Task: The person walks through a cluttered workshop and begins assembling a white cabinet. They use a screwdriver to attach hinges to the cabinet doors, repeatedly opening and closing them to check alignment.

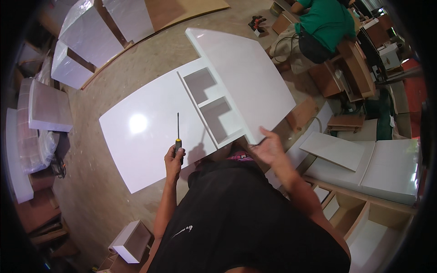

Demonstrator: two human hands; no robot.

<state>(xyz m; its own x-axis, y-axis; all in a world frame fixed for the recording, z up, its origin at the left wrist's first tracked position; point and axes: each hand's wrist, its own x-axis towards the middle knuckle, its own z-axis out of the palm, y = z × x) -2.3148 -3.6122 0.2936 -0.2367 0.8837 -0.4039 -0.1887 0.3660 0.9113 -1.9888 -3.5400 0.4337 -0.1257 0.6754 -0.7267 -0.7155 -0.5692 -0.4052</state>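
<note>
In front of me is a glossy white cabinet (150, 109) with two open compartments (214, 116) along its middle. A white panel (255, 77) covers its right side, slightly askew, its long edge along the compartments. My left hand (173, 159) is closed around the dark handle of a screwdriver (178, 132), which points up and away over the cabinet's left surface. My right hand (269, 148) is at the near corner of the white panel, thumb on top and the other fingers at or below the edge, partly hidden and slightly blurred.
A person in a green shirt (324, 25) works at the far right beside brown wooden boxes (355, 68). A cordless drill (257, 22) lies on the floor (86, 182) beyond the cabinet. Wrapped white units (91, 36) stand far left; white boards (339, 148) lie right.
</note>
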